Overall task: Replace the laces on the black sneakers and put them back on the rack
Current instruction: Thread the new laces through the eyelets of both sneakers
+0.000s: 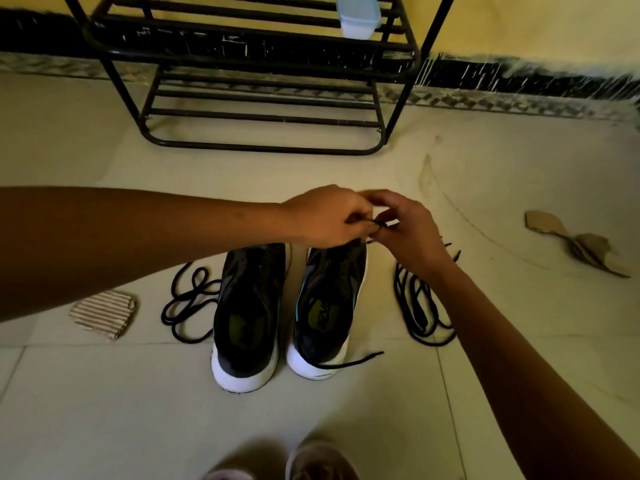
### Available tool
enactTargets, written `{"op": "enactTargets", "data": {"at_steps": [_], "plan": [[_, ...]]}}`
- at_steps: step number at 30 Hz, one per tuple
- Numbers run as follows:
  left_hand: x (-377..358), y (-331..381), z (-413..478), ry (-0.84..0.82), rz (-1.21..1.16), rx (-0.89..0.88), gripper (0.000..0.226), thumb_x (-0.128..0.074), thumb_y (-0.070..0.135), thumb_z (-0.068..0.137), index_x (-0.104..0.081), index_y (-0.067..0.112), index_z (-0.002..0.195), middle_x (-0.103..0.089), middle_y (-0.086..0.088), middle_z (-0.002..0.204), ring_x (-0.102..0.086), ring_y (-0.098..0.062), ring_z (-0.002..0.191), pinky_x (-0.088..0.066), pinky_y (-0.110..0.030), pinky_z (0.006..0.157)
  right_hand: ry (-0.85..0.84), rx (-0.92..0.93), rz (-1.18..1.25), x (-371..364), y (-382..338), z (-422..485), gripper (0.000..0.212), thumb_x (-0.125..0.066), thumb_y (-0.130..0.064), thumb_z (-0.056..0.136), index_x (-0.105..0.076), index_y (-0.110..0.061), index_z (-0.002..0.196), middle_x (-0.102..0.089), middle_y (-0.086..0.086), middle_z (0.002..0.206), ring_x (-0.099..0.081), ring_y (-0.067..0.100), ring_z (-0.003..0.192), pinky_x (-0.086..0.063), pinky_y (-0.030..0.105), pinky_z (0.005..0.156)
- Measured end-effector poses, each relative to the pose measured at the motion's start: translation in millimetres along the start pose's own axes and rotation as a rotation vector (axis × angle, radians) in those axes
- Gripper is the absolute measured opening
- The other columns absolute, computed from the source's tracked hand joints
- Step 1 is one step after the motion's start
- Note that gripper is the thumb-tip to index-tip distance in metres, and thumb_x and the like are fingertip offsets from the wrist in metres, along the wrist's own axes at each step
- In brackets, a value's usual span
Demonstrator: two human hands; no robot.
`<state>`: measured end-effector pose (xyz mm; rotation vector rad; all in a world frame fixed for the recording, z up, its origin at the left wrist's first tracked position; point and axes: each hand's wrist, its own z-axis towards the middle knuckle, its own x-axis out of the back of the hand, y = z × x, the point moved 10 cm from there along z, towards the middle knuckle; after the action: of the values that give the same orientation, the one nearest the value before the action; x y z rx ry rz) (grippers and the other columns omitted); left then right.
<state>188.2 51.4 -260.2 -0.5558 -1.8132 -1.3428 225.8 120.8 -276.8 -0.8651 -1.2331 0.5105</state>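
Note:
Two black sneakers with white soles stand side by side on the tiled floor, heels toward me: the left sneaker (247, 313) and the right sneaker (329, 306). Above the toe of the right sneaker, my left hand (325, 216) and my right hand (405, 226) meet, both pinching a black lace (379, 224) that runs down into that shoe. Its loose tail (356, 360) trails past the heel. A coiled black lace (188, 303) lies left of the shoes and another black lace bundle (415, 303) lies on the right. The black metal rack (263, 147) stands beyond.
A pale blue plastic box (358, 15) sits on a rack shelf. A striped cardboard piece (104, 315) lies at the left and torn cardboard scraps (581, 244) at the right. My feet (311, 462) show at the bottom edge. A wall runs behind the rack.

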Motion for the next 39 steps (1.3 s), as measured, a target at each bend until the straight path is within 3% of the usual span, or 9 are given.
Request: {"op": "enactTargets", "data": {"at_steps": [3,6,13,20,23,26,30,33,39], "plan": [[22,-7,0,0.164,-0.143,0.063,0.023,-0.048,0.025,0.096,-0.059,0.016,0.079,-0.052,0.010,0.064,-0.048,-0.002,0.058,-0.040,-0.026,0.062,0.044,-0.004,0.003,7,1,2,0.015,-0.061,-0.009,0.089,-0.067,-0.020,0.083,-0.063,-0.015,0.069,-0.055,-0.006,0.057,-0.040,0.008,0.058],[36,-46,-8,0.284,-0.382,0.269,0.028,-0.043,0.024,0.099,-0.055,0.019,0.074,-0.056,0.008,0.066,-0.053,0.001,0.052,-0.042,-0.015,0.055,0.054,-0.185,0.056,15,36,-9,0.015,-0.057,-0.020,0.093,-0.071,-0.017,0.087,-0.066,-0.010,0.070,-0.052,-0.002,0.053,-0.041,0.010,0.055],[22,-111,-28,0.325,-0.703,0.632,0.028,-0.042,0.027,0.100,-0.055,0.015,0.077,-0.061,0.000,0.073,-0.053,-0.010,0.057,-0.041,-0.020,0.054,-0.196,-0.411,-0.169,9,78,-30,0.030,-0.051,-0.037,0.094,-0.070,-0.022,0.076,-0.061,-0.006,0.068,-0.056,0.012,0.064,-0.040,0.022,0.062],[13,-113,-24,0.382,-0.968,0.698,0.026,-0.042,0.023,0.100,-0.055,0.009,0.082,-0.066,-0.009,0.086,-0.067,-0.018,0.075,-0.055,-0.025,0.070,-0.380,-0.559,-0.240,-17,85,-42,0.036,-0.049,-0.041,0.095,-0.072,-0.016,0.084,-0.048,-0.003,0.060,-0.045,0.007,0.055,-0.032,0.019,0.054],[12,-94,-11,0.315,-1.033,0.574,0.020,-0.045,0.017,0.099,-0.058,0.004,0.104,-0.065,-0.010,0.101,-0.066,-0.022,0.095,-0.055,-0.028,0.081,-0.356,-0.611,-0.177,-21,86,-46,0.037,-0.049,-0.039,0.096,-0.069,-0.015,0.076,-0.045,-0.001,0.052,-0.043,0.008,0.045,-0.035,0.017,0.049],[3,-68,2,0.114,-0.828,0.447,0.027,-0.048,0.015,0.097,-0.050,0.010,0.124,-0.052,-0.004,0.120,-0.061,-0.021,0.104,-0.049,-0.029,0.088,-0.227,-0.660,0.280,-34,83,-48,0.020,-0.059,-0.017,0.092,-0.068,0.001,0.091,-0.057,0.001,0.056,-0.050,0.007,0.046,-0.044,0.016,0.045],[-7,-64,2,0.057,-0.181,0.353,0.045,-0.061,0.026,0.090,-0.049,0.014,0.131,-0.049,-0.002,0.137,-0.053,-0.013,0.110,-0.036,-0.018,0.088,-0.097,-0.612,0.553,-41,75,-41,0.009,-0.062,0.006,0.085,-0.067,0.001,0.091,-0.066,0.010,0.075,-0.066,0.009,0.059,-0.055,0.017,0.059],[-23,-57,-8,0.004,-0.014,0.263,0.030,-0.070,0.032,0.081,-0.064,0.020,0.108,-0.057,0.004,0.109,-0.050,-0.006,0.082,-0.038,-0.020,0.072,-0.037,-0.583,0.556,-44,76,-37,0.015,-0.062,0.012,0.082,-0.065,0.005,0.095,-0.067,0.007,0.070,-0.067,0.006,0.057,-0.056,0.017,0.059],[-50,-54,-19,-0.094,0.179,0.181,0.030,-0.069,0.038,0.080,-0.070,0.020,0.104,-0.057,0.000,0.119,-0.057,-0.019,0.107,-0.046,-0.037,0.091,0.024,-0.441,0.219,-42,76,-31,0.032,-0.071,0.003,0.077,-0.049,-0.020,0.076,-0.065,0.001,0.066,-0.058,0.002,0.050,-0.052,0.019,0.056]]}}
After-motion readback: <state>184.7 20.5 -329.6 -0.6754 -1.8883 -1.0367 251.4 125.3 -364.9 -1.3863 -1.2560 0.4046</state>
